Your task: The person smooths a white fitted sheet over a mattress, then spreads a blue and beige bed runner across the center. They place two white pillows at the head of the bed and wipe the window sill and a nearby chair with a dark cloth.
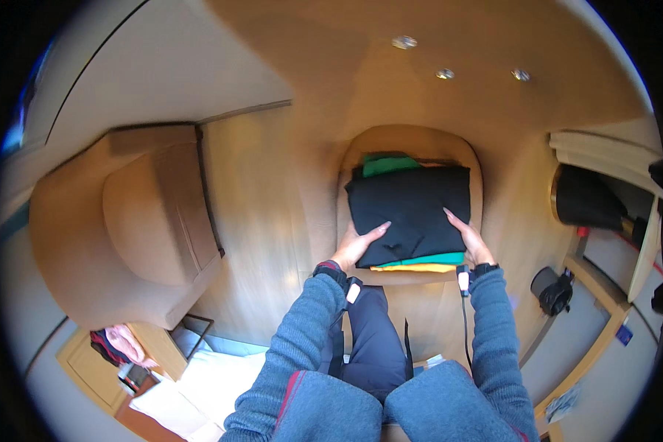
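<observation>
A stack of folded cloths lies on the seat of a tan upholstered chair [409, 143]. On top is a folded black cloth [414, 199], with green cloth [389, 164] showing at its far edge. Along the near edge green and yellow-orange cloth [420, 268] peek out below the black one. My left hand [362, 243] grips the stack's near left side, thumb on top of the black cloth and fingers hidden at the side. At the right side my right hand [469, 237] holds it the same way, its fingers also hidden.
To the left stands a tan armchair [143, 210]. White bedding [221, 387] is at the lower left, beside a wooden cabinet [94, 370] with pink and dark cloths. At the right are a black lampshade [588, 196], a dark bin [552, 290] and a wooden-edged frame [585, 364].
</observation>
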